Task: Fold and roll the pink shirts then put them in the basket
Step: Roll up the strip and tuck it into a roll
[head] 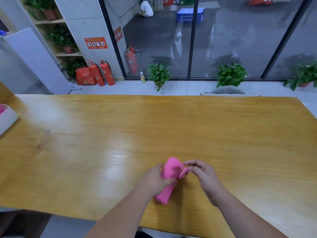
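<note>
A pink shirt (169, 176), rolled into a tight tube, lies near the front edge of the wooden table (120, 134). My left hand (154, 180) grips the roll from its left side, thumb across the middle. My right hand (203, 176) pinches a loose pink flap that sticks out on the roll's right side. A white basket (6, 117) sits at the table's far left edge, mostly cut off, with something pink showing inside it.
A grey chair back (228, 91) stands behind the table's far right side. Potted plants (159, 74) line the glass wall beyond, and red fire extinguishers (103, 73) stand at the back left. The table's front edge runs just below my forearms.
</note>
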A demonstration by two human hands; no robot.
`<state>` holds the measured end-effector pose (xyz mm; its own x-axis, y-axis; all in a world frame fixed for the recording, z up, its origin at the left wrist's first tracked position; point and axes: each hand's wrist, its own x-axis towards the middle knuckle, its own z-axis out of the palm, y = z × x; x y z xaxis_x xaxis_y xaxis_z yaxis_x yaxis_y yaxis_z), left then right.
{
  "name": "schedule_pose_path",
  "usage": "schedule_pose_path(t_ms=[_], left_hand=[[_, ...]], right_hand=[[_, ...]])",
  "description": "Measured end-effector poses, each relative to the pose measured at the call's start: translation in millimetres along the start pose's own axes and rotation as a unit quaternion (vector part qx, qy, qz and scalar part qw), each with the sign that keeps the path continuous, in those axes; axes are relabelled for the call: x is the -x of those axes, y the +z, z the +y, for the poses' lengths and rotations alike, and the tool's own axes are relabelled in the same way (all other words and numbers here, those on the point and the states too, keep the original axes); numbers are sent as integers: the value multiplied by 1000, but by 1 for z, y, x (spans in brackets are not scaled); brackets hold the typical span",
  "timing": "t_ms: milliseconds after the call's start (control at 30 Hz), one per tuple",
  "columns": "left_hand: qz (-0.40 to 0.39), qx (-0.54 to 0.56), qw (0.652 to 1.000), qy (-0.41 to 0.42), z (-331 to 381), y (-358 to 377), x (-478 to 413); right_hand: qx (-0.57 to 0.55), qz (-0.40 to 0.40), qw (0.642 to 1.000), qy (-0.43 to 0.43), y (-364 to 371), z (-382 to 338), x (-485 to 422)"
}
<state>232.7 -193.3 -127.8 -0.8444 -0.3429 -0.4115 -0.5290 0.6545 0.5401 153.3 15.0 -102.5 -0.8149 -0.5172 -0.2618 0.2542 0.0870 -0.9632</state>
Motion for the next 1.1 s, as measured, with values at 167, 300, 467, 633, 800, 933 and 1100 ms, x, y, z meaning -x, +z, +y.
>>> schedule_pose_path(t_ms=[167,300,467,633,800,933,1100], left_hand=[[0,69,997,-20,1,6,9],[17,157,987,-13,5,8,20],[61,209,974,70,16,8,34],[123,57,974,179,19,13,39],[131,-151,948,245,19,8,33],[137,-189,953,192,24,7,29],[131,-111,978,120,38,-7,24]], right_hand=[[-135,47,988,50,-1,-2,5],[-196,57,974,102,-9,4,3],[-239,60,961,123,-17,-1,-1],[-208,33,972,107,-13,-20,-4],[-70,14,996,49,-7,-42,-2],[40,-20,998,-53,5,-54,6],[228,-39,961,-153,13,-33,20]])
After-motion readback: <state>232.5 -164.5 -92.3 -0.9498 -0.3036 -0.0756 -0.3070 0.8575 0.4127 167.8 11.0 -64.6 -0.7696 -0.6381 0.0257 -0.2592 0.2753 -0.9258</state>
